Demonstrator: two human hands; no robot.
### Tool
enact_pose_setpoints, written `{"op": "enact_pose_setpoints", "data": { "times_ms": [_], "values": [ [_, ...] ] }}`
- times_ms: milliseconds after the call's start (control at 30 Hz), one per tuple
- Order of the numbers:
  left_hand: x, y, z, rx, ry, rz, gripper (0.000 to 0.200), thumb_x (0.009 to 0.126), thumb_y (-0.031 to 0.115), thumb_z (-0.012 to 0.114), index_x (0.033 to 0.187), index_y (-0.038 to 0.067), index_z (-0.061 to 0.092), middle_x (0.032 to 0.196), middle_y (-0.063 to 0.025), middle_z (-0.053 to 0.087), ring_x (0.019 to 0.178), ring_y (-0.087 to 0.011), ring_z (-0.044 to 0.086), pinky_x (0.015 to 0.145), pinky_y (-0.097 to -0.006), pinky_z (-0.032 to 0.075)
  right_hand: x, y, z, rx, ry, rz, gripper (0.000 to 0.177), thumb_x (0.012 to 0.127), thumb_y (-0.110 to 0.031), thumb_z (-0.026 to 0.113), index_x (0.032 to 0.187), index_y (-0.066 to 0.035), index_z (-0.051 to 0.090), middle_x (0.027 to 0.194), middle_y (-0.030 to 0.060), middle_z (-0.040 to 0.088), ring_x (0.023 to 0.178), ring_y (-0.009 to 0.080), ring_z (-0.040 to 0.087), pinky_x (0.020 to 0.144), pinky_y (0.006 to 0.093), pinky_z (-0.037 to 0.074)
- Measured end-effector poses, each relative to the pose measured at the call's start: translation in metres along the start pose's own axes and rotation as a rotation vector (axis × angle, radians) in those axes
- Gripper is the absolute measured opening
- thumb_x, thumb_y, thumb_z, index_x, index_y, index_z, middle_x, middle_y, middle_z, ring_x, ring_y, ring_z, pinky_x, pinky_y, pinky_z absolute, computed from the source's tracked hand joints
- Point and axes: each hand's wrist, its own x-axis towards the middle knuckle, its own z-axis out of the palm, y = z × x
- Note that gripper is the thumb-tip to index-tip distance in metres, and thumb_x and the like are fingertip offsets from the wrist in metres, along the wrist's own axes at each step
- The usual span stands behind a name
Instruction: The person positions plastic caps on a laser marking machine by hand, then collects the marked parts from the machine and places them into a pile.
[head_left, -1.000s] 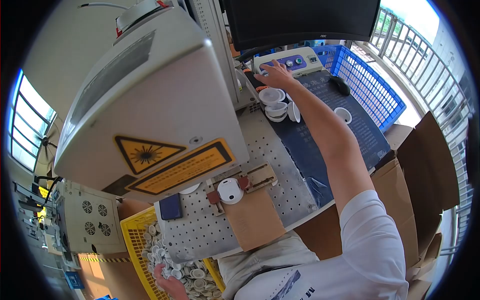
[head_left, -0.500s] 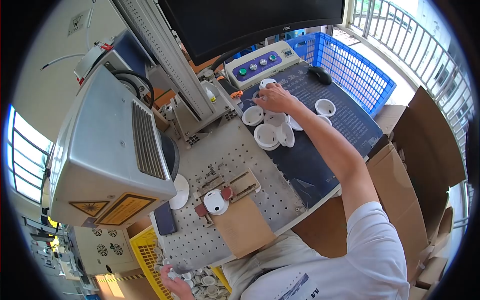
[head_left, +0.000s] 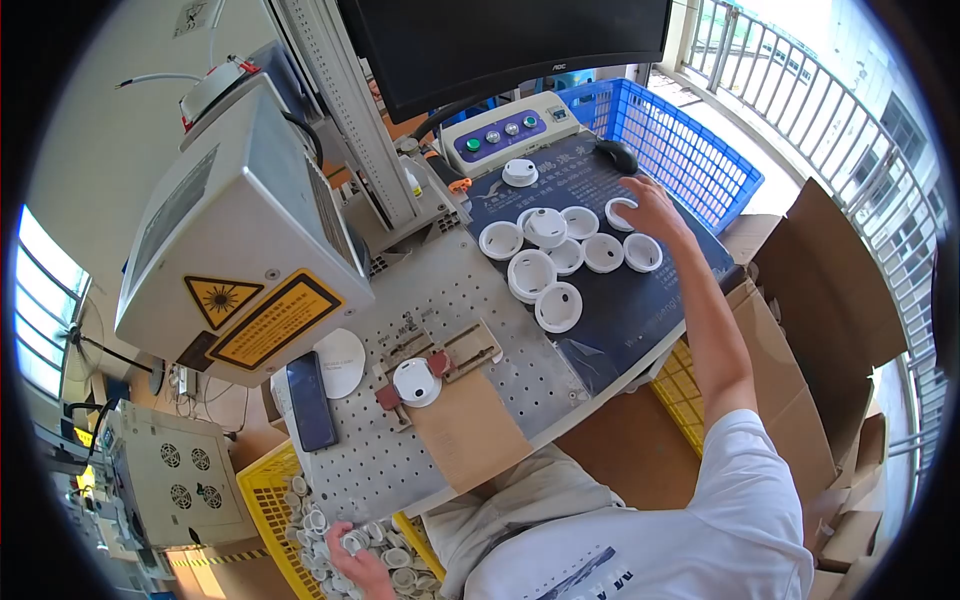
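Note:
My right hand (head_left: 655, 212) is at the right of the dark mat (head_left: 655, 305), thumb and fingers apart, beside the rim of a white plastic cup lid (head_left: 620, 214). Several more white lids (head_left: 602, 253) lie on the mat, some overlapping or stacked. A small stack of lids (head_left: 520, 172) stands near the button box. Low at the left, my left hand (head_left: 360, 570) hangs over a yellow basket (head_left: 262, 510) of lids, fingers loosely bent and apart. A white lid shows by its fingers; it seems to lie beneath them. One lid (head_left: 417, 383) sits in the fixture (head_left: 470, 355).
A laser machine head (head_left: 240, 250) juts in from the left. On the perforated metal plate (head_left: 540, 390) lie a phone (head_left: 312, 400), a white disc (head_left: 342, 362) and cardboard (head_left: 470, 440). Behind the mat are a mouse (head_left: 616, 155), button box (head_left: 515, 128), monitor (head_left: 520, 40) and blue crate (head_left: 700, 170).
My right hand has moved from the lids at the back to the mat's right side. The clustered lids are now spread out more. My left hand stays over the yellow basket. The view has shifted.

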Motion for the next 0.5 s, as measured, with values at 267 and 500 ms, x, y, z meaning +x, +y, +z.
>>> {"op": "enact_pose_setpoints", "data": {
  "times_ms": [267, 500],
  "values": [
    [0.025, 0.014, 0.014, -0.125, -0.049, 0.121, 0.040, 0.070, 0.019, 0.045, 0.098, -0.007, 0.057, 0.093, -0.0180, 0.059, 0.086, -0.0331, 0.057, 0.080, -0.0397, 0.046, -0.086, 0.004, -0.024, -0.011, -0.292, -0.071, 0.068, 0.079, -0.035, 0.074, 0.138, -0.011, 0.052, 0.138, 0.0168, 0.051, 0.132, 0.0347, 0.046, 0.111, 0.0415, 0.037],
    [0.072, 0.064, 0.050, -0.205, -0.096, 0.281, 0.039, 0.066, 0.010, 0.042, 0.098, -0.007, 0.056, 0.094, -0.0179, 0.059, 0.087, -0.0340, 0.057, 0.083, -0.0400, 0.047, -0.136, -0.030, -0.051, 0.885, -0.430, 0.067, 0.043, 0.095, -0.036, 0.056, 0.123, -0.003, 0.061, 0.111, 0.0164, 0.068, 0.092, 0.0243, 0.065, 0.081, 0.0361, 0.053]
  ]
}}
